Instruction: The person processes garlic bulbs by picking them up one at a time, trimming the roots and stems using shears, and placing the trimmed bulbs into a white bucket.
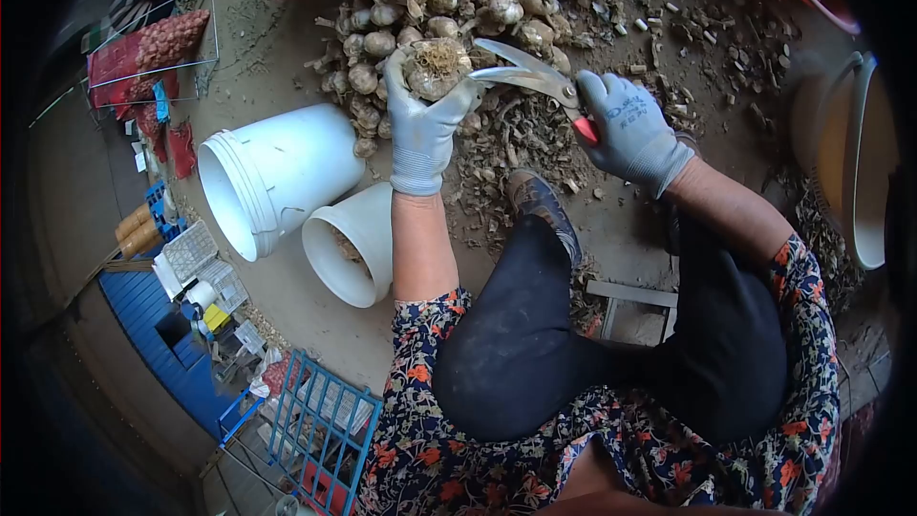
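My left hand point(426, 124), in a grey work glove, is closed around a garlic bulb point(437, 69) with its tan root end turned up. In my right hand point(626, 129), gloved the same way, is a pair of red-handled shears point(535, 79). Their blades stand apart and point left, the lower tip close to the left thumb and the bulb's edge. Past my hands lies a large heap of garlic bulbs point(382, 17). Cut stems and dry scraps point(521, 139) cover the ground beneath the shears.
Two white buckets, a large one point(306, 158) and a smaller one point(377, 229), lie tipped at the left. A pale tub point(864, 162) stands at the right. Red mesh sacks point(158, 48) and a blue metal rack point(320, 420) are farther left. My shoe point(544, 210) rests among the scraps.
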`<state>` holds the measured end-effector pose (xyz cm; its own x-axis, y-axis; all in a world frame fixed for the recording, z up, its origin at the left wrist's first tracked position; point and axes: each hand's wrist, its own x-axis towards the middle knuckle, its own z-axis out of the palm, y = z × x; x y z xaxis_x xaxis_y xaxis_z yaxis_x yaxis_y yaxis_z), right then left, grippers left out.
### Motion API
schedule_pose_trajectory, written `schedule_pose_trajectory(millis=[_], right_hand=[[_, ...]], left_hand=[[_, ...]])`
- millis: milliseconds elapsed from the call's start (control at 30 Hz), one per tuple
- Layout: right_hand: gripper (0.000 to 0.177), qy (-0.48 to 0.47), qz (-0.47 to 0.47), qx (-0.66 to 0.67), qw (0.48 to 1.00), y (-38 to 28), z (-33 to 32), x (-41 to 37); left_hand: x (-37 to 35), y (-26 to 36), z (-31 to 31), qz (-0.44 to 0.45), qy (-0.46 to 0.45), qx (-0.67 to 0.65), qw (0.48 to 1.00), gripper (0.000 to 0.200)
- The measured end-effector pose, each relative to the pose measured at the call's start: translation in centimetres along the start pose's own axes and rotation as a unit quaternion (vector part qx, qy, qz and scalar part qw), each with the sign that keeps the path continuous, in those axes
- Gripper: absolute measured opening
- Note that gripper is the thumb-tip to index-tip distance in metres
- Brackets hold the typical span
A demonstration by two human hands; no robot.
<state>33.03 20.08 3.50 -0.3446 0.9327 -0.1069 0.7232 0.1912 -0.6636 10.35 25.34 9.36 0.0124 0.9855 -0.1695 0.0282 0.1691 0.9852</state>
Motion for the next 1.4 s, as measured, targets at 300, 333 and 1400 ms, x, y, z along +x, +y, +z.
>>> schedule_pose_trajectory(millis=[300,333,1400], right_hand=[[0.048,-0.02,-0.006,-0.081,0.996,-2.6,0.9,0.8],[0.046,-0.041,0.006,-0.07,0.997,-2.8,1.2,0.8],[0.03,-0.126,0.037,0.012,0.991,-0.7,4.0,0.3]], left_hand=[[-0.8,-3.6,-0.3,0.046,0.041,-0.01,0.998,0.06],[-0.7,-3.7,-0.6,0.074,0.061,0.187,0.978,0.06],[-1.4,-6.0,1.1,0.176,0.094,0.625,0.754,0.082]])
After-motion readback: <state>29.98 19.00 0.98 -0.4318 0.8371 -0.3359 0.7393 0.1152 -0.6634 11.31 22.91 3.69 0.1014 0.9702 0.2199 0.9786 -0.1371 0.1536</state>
